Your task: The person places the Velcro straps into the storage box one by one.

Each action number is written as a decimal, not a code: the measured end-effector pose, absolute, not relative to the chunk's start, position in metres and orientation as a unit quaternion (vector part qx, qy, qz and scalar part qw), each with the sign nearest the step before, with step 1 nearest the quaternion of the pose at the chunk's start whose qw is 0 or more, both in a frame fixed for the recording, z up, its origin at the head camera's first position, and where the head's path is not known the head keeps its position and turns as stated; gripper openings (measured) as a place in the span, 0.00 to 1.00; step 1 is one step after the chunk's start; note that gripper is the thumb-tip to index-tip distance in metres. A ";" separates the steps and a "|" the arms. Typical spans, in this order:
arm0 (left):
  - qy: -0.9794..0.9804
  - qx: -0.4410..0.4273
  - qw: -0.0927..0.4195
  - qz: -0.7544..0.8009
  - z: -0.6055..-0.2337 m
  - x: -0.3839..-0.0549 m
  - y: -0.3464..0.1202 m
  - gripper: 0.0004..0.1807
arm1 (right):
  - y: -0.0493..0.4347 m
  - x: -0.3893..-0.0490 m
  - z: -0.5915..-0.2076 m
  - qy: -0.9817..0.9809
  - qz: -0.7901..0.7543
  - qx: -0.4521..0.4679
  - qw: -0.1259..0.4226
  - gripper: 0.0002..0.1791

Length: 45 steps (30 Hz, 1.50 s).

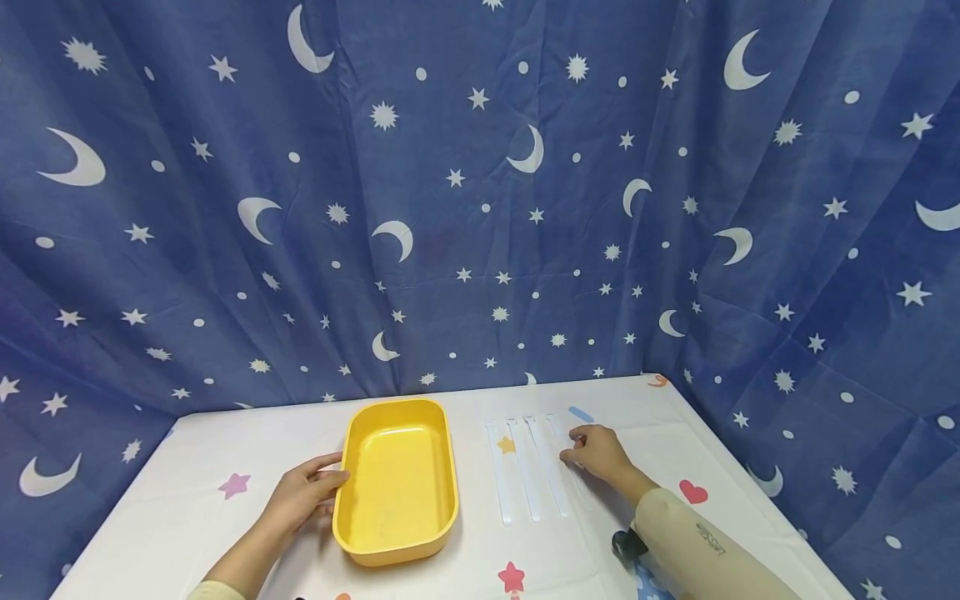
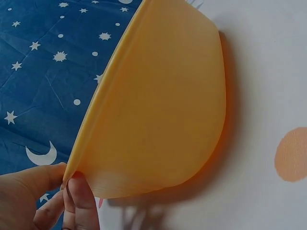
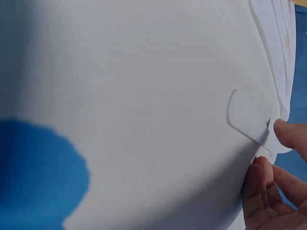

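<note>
A yellow plastic tray (image 1: 393, 548) stands on the white table, its side wall (image 2: 158, 96) filling much of the left wrist view. My left hand (image 1: 297, 493) grips its left rim, thumb on one face and fingers on the other. Several long, thin, whitish strips (image 1: 498, 475) with small heads lie side by side right of the tray. Over the rightmost, faint strip (image 1: 555, 429) is my right hand (image 1: 602, 454). In the right wrist view its thumb (image 3: 290, 136) and bent fingers (image 3: 261, 191) stand apart, right at a thin clear outline (image 3: 229, 112) on the cloth.
The white tablecloth (image 1: 442, 583) carries printed shapes, among them a red heart (image 1: 693, 492) and a pink star (image 1: 234, 486). A dark blue curtain (image 1: 450, 208) with moons and stars rises behind the table and at its sides. A black object (image 1: 628, 547) is beside the right sleeve.
</note>
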<state>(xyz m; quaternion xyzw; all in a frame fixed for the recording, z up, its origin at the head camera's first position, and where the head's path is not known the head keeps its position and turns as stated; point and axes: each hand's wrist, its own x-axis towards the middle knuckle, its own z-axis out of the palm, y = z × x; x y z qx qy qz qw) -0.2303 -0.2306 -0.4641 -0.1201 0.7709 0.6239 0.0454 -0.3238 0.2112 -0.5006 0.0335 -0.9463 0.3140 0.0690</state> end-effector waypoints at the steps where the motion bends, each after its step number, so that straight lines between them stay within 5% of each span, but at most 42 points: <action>1: 0.771 -0.122 0.047 0.624 -0.464 -0.231 -0.231 0.28 | 0.211 -0.324 -0.500 -0.946 0.316 0.033 0.069 0.25; 16: 0.765 -0.134 0.054 0.628 -0.466 -0.233 -0.233 0.28 | 0.208 -0.326 -0.493 -0.952 0.299 0.014 0.058 0.16; 45: 0.759 -0.130 0.059 0.635 -0.464 -0.229 -0.232 0.28 | 0.209 -0.323 -0.498 -0.926 0.374 -0.030 0.047 0.15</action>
